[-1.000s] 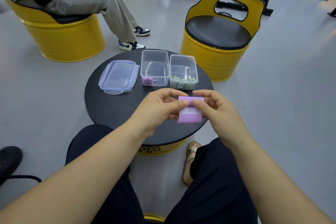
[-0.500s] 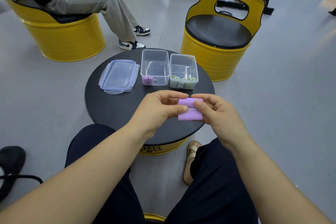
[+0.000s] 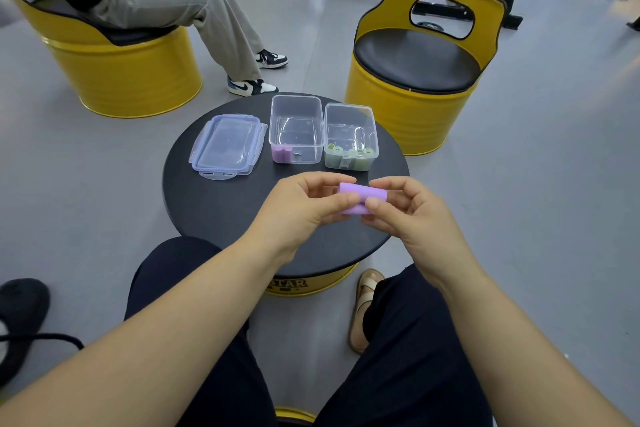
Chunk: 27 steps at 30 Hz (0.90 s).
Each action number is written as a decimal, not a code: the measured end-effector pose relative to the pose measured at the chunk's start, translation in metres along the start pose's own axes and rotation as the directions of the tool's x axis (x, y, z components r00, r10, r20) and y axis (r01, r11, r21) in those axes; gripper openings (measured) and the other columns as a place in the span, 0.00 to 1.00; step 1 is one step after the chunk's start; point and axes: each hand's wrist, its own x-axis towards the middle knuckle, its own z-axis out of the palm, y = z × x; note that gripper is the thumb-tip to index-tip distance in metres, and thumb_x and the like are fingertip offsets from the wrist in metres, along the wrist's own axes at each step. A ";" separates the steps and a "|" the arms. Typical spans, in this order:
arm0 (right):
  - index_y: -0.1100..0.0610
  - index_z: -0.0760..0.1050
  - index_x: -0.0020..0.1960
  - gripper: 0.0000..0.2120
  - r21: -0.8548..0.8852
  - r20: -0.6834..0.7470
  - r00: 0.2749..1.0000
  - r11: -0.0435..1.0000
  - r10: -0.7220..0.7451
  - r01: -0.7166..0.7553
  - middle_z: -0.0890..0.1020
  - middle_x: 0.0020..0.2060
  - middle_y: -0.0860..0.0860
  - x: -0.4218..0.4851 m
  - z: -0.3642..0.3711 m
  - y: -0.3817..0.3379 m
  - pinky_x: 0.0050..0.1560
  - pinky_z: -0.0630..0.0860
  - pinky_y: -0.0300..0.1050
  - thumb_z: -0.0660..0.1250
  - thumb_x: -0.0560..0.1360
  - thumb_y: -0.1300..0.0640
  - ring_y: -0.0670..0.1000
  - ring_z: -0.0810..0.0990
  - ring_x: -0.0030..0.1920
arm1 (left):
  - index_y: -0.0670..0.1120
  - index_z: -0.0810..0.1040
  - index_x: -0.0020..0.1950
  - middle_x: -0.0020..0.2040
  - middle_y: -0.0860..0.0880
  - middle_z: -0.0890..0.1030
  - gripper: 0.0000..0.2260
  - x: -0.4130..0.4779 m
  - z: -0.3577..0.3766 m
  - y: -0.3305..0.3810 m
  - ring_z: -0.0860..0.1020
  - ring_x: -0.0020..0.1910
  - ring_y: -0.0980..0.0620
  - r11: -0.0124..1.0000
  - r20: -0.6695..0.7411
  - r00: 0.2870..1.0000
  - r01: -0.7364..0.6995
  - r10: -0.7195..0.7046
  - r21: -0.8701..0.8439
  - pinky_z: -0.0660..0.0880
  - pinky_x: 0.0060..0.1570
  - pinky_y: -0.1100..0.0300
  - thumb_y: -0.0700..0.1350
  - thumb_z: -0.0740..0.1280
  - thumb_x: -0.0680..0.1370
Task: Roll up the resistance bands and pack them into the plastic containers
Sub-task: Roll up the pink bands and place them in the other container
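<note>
Purple resistance band (image 3: pixel 360 196), rolled almost tight, is pinched between your left hand (image 3: pixel 304 208) and right hand (image 3: pixel 412 215) above the bench (image 3: pixel 214 204). Rolling looks nearly finished; next, keep it tight and carry it to the purple rolls (image 3: pixel 282 153) in the left container (image 3: pixel 296 114).

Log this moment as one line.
left hand: pinches purple band | right hand: pinches purple band | purple band: mostly rolled, over table | clear container: purple rolls | second container: green rolls | lid: on table

Both hands (image 3: pixel 304 208) pinch a purple band (image 3: pixel 360 197) (rolled) above the table (image 3: pixel 214 204).
</note>
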 end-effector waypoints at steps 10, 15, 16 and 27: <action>0.56 0.78 0.48 0.03 0.024 -0.049 0.998 0.999 0.035 -0.034 0.84 0.37 0.51 0.002 -0.001 0.000 0.45 0.81 0.43 0.67 0.75 0.62 0.48 0.82 0.36 | 0.46 0.82 0.49 0.45 0.46 0.84 0.11 0.001 -0.001 -0.003 0.82 0.46 0.52 0.998 -0.004 1.000 -0.002 0.002 0.059 0.79 0.52 0.58 0.35 0.73 0.70; 0.55 0.78 0.47 0.07 0.001 -0.058 0.998 1.000 0.006 -0.006 0.84 0.41 0.52 0.001 0.000 0.003 0.48 0.81 0.43 0.69 0.72 0.64 0.51 0.84 0.43 | 0.42 0.82 0.50 0.41 0.46 0.82 0.08 0.001 -0.002 -0.004 0.81 0.40 0.54 0.997 -0.006 0.998 0.060 -0.060 0.041 0.80 0.45 0.61 0.40 0.72 0.72; 0.54 0.78 0.47 0.08 -0.001 -0.057 0.998 1.000 0.003 -0.003 0.84 0.41 0.51 0.001 0.000 0.003 0.48 0.81 0.43 0.70 0.72 0.65 0.51 0.83 0.44 | 0.42 0.82 0.49 0.41 0.46 0.83 0.07 0.001 -0.002 -0.004 0.81 0.40 0.54 0.997 -0.009 0.998 0.060 -0.059 0.048 0.80 0.45 0.62 0.39 0.72 0.72; 0.58 0.78 0.49 0.10 0.226 -0.030 0.988 0.964 0.153 -0.142 0.85 0.41 0.51 0.006 0.004 0.010 0.48 0.80 0.42 0.71 0.68 0.63 0.51 0.84 0.46 | 0.48 0.82 0.46 0.44 0.47 0.85 0.11 0.004 -0.004 -0.012 0.82 0.46 0.51 0.999 -0.083 0.997 0.013 -0.009 0.045 0.78 0.53 0.60 0.33 0.73 0.69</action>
